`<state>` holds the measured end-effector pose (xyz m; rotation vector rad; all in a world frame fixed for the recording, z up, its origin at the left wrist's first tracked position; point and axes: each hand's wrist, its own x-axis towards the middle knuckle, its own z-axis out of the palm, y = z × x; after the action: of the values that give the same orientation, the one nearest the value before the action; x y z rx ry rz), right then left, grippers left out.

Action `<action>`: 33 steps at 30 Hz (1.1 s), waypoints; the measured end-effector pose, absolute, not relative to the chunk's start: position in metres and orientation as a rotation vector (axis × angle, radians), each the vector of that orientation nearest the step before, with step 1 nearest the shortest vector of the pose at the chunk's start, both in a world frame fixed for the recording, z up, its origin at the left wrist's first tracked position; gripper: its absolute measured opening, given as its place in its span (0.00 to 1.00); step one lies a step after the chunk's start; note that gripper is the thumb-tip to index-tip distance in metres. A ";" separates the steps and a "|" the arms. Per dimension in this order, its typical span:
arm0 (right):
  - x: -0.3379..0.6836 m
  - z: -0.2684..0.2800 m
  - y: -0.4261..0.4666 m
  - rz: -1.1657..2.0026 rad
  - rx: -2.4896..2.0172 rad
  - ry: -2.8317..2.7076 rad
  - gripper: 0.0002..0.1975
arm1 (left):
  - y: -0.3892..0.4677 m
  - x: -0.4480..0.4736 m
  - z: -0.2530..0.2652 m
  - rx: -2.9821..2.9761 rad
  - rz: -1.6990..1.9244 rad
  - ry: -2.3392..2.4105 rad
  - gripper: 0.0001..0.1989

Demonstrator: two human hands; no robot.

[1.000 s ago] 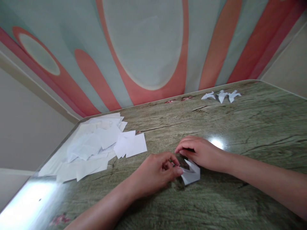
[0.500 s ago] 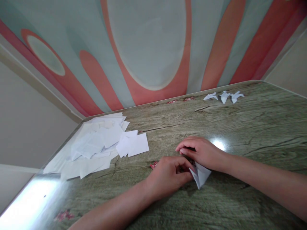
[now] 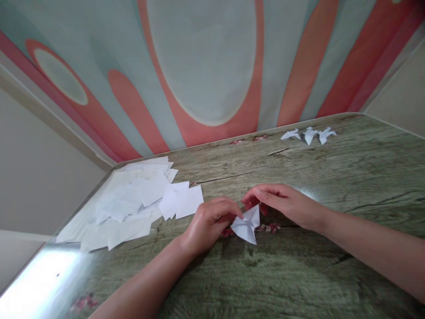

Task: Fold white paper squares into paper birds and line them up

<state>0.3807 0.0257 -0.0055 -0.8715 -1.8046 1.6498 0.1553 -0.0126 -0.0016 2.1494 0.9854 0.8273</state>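
Observation:
A small folded piece of white paper [image 3: 246, 226] with pointed corners is held just above the table between my hands. My left hand [image 3: 214, 221] pinches its upper left edge between thumb and fingers. On the other side, my right hand [image 3: 282, 204] is loosely curved, its thumb lying above the bent fingers. Those fingertips are close behind the paper's upper right corner; whether they touch it is hard to see.
A spread heap of white paper sheets [image 3: 122, 204] covers the table's left side, with square sheets [image 3: 189, 202] at its right edge. Three folded paper birds [image 3: 308, 135] stand at the back right. The wood-patterned table [image 3: 299, 274] meets a patterned wall behind.
The folded paper has moved left and away from me, and it has turned to show a wider face. My left hand moved along with it; my right hand's fingers have shifted behind its corner.

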 end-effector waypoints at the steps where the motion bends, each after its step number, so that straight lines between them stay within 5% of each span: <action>1: 0.380 -0.004 0.024 1.701 -0.866 -1.787 0.15 | -0.012 0.155 -0.002 2.156 0.826 0.977 0.11; 6: 0.372 -0.005 0.017 1.875 -1.012 -1.848 0.11 | -0.013 0.157 -0.001 2.186 0.826 0.946 0.09; 33: 0.365 0.006 0.002 1.456 -1.070 -1.906 0.07 | -0.023 0.172 0.007 1.949 0.695 1.427 0.08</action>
<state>0.3647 0.0022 0.0061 -1.0700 -1.9060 1.4556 0.1722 -0.0228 0.0075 1.9490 1.4265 0.6954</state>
